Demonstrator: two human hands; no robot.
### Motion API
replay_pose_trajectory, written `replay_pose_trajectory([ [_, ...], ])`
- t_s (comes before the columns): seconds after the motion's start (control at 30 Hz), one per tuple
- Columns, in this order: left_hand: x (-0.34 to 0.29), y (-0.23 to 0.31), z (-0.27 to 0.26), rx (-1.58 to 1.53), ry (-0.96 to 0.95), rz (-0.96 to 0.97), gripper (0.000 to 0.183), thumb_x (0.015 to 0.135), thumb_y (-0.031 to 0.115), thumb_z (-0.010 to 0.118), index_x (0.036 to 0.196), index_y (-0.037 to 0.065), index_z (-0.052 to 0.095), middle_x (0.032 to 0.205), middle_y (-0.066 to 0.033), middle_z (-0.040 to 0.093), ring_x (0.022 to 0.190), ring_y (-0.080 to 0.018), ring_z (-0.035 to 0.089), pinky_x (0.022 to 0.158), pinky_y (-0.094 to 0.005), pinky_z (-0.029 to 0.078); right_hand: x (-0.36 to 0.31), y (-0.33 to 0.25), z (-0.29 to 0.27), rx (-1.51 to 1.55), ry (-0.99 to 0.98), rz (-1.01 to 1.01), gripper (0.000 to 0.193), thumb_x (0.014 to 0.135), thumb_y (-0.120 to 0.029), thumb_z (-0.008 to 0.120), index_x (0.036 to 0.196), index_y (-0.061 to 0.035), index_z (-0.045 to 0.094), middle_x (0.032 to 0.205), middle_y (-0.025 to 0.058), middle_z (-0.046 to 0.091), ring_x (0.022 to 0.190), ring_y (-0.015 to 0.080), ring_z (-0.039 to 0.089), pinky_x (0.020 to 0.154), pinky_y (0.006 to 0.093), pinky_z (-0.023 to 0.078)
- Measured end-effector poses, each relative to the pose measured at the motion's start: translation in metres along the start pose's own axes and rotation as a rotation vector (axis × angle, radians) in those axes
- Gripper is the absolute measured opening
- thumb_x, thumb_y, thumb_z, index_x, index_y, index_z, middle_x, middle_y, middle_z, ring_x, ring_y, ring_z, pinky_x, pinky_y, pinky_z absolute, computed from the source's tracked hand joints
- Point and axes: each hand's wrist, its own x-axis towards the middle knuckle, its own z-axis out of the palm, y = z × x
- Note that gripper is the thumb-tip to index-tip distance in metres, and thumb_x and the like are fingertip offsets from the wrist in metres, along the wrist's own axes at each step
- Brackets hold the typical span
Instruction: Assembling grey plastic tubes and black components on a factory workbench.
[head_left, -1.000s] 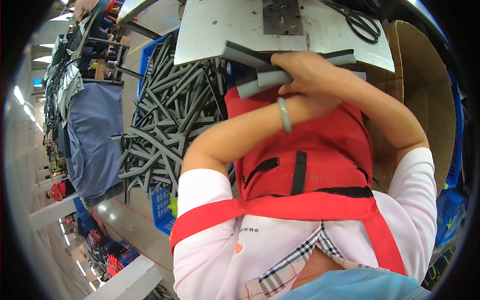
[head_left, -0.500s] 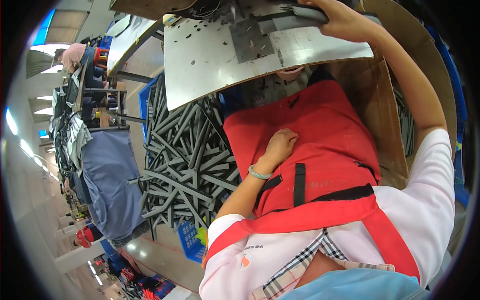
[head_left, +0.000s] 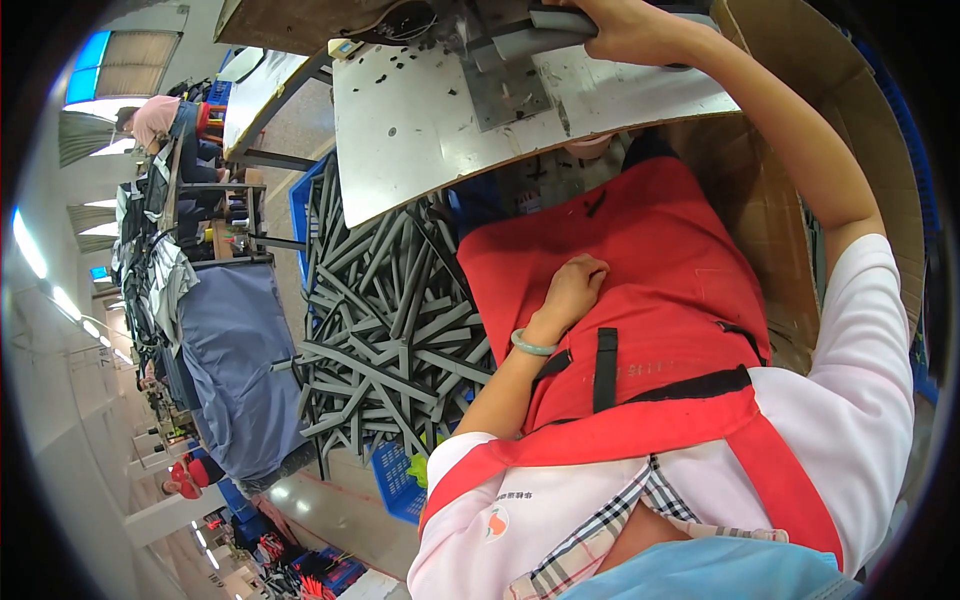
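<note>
My right hand (head_left: 628,30) is closed around grey foam tubes (head_left: 535,38) above the far part of the white worktable (head_left: 430,130). Their free ends point left, over a dark metal plate (head_left: 505,98) set on the tabletop beneath a machine (head_left: 465,20), which the frame's top edge cuts off. On the lap of my red apron (head_left: 620,235) lies my left hand (head_left: 575,285), its fingers loosely curled with nothing in them. A pale green bangle (head_left: 533,344) circles that wrist.
Left of my lap, a blue crate (head_left: 302,200) is heaped with grey foam tubes (head_left: 385,330). A large cardboard box (head_left: 765,200) stands to the right. Small black scraps dot the table. Farther left are a cloth-covered stack (head_left: 235,350) and a seated person (head_left: 155,120).
My right hand has moved left with the foam tubes, bringing them closer to the machine. The left hand stays curled on the apron. The whole view has shifted slightly.
</note>
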Motion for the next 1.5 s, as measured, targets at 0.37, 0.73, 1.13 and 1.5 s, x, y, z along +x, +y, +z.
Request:
replay_pose_trajectory([
  [0.37,0.002,-0.002,0.005,-0.075,-0.029,-0.032,0.014,0.085,0.008,0.060,0.094,0.001,0.068,0.093,-0.0175,0.067,0.090,-0.0372,0.064,0.079,-0.0422,0.051,-0.046,-0.010,-0.016,-0.027,0.135,-0.010,0.056,0.078,-0.017,0.067,0.127,-0.0010,0.045,0.105,0.0286,0.061,0.104,0.0421,0.058,0.088,0.0450,0.047],
  [0.73,0.010,-0.011,-0.001,-0.067,-0.116,-0.080,0.015,0.087,0.005,0.060,0.098,0.001,0.068,0.092,-0.0148,0.067,0.088,-0.0275,0.066,0.079,-0.0333,0.050,-0.278,0.116,-0.062,-0.088,0.532,0.433,0.038,0.077,-0.027,0.079,0.096,-0.0029,0.056,0.083,0.0102,0.058,0.079,0.0251,0.057,0.077,0.0365,0.047],
  [1.13,0.017,-0.010,0.013,0.058,-0.191,-0.190,0.016,0.087,0.006,0.061,0.099,0.001,0.069,0.095,-0.0127,0.068,0.090,-0.0253,0.066,0.080,-0.0319,0.049,-0.427,0.262,0.161,-0.305,0.016,0.362,0.043,0.076,0.004,0.059,0.115,-0.0135,0.053,0.136,0.0096,0.043,0.119,0.0315,0.052,0.091,0.0384,0.052],
  [1.5,0.020,-0.019,0.019,0.060,-0.212,-0.242,0.017,0.086,0.007,0.061,0.100,0.000,0.069,0.096,-0.0163,0.070,0.092,-0.0258,0.067,0.083,-0.0327,0.050,-0.496,0.271,0.235,-0.150,-0.441,0.586,0.037,0.084,-0.002,0.051,0.120,-0.0123,0.055,0.126,0.0175,0.052,0.111,0.0367,0.058,0.092,0.0428,0.049],
])
